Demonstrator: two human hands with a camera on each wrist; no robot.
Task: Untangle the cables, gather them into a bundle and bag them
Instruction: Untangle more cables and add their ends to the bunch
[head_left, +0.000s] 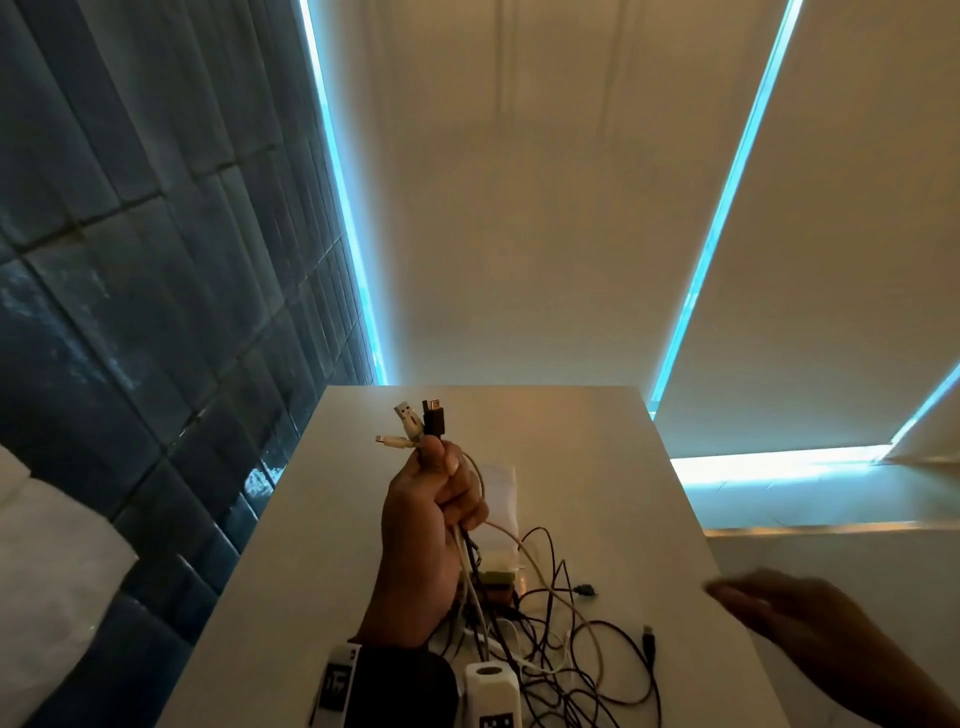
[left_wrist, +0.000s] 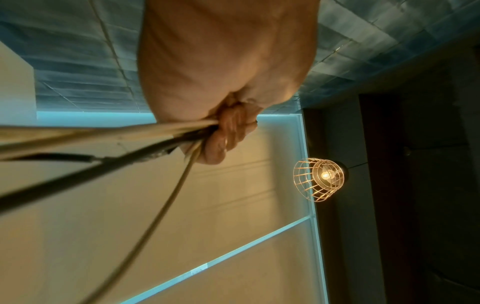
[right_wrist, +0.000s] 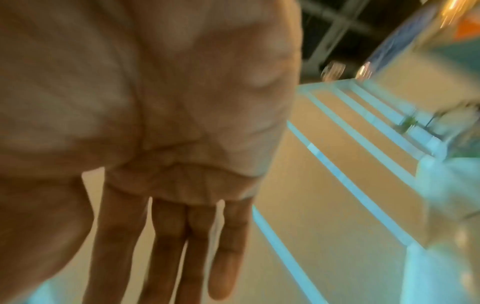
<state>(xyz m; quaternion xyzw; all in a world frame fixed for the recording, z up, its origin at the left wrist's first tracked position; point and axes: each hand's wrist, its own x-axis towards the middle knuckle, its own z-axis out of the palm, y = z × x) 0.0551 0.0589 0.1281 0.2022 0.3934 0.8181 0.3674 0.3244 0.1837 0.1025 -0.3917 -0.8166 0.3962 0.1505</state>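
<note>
The left hand (head_left: 431, 519) was clenched on the cables (head_left: 540, 623) just below their plugs, tails trailing onto the table (head_left: 597, 441). The right hand (head_left: 810, 629) hung spread, empty. Light, limp, snag-prone; best gripped near the plugs.

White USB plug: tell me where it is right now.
In the head view the white USB plug sticks up out of the left hand, raised above the table, touching the black plug on its right.

The head view looks forward over the table (head_left: 597, 467) toward the window blinds. The left wrist view sits close under the left hand (left_wrist: 223, 82), facing up at the blinds. The right wrist view, blurred, sits close behind the right hand (right_wrist: 182, 123). All three show the blinds.
</note>
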